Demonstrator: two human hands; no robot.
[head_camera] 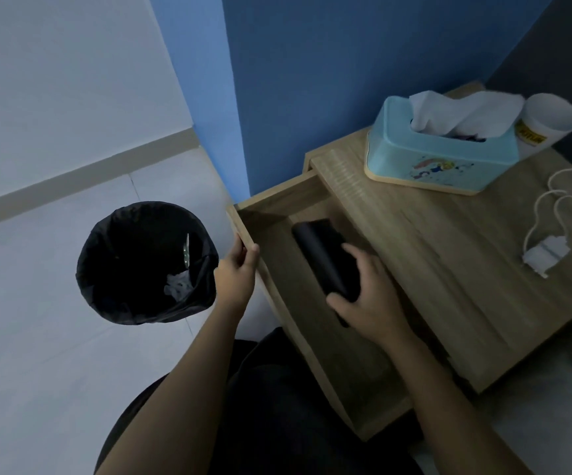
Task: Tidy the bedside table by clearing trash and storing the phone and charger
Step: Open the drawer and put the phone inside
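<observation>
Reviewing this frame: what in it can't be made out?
- Phone, head view: near end hidden by right hand; whether it rests on the drawer floor is unclear.
- Charger cable: cut off by the right edge.
- Cup label: too blurred to read.
- Bin contents: too dark.

Left hand (237, 274) pinches drawer front (243, 231), thumb on top, forearm bare and extended. Right hand (368, 296) reaches into drawer, palm down, fingers curled around phone (325, 258), thumb on its near side.
</observation>
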